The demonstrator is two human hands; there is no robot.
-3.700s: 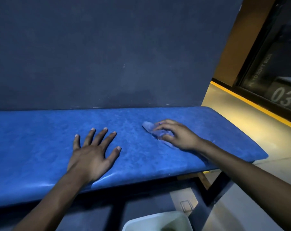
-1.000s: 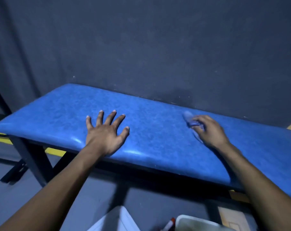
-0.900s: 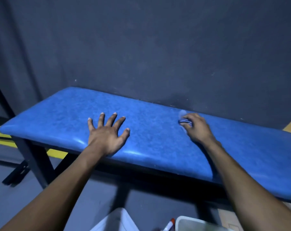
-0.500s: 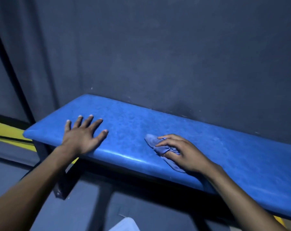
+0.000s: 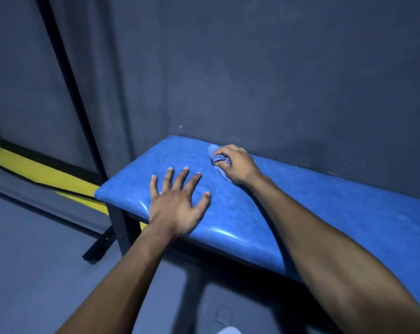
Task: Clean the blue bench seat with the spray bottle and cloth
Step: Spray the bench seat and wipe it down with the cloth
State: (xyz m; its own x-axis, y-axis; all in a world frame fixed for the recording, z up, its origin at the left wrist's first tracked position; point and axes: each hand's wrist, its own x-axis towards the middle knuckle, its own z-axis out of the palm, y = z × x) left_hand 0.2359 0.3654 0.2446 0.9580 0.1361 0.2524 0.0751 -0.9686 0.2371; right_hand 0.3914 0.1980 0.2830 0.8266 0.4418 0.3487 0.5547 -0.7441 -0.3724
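The right hand [image 5: 237, 165], with the cloth [image 5: 217, 160] bunched under its curled fingers [image 5: 222, 156], now lies at the back edge of the counter [image 5: 324, 208] by the wall, near the left end; half a second ago it was toward the front edge. The left hand [image 5: 177, 201], flat and spread, now sits closer to the right hand. The view has swung left, and the white tub at the bottom is nearly out of frame.
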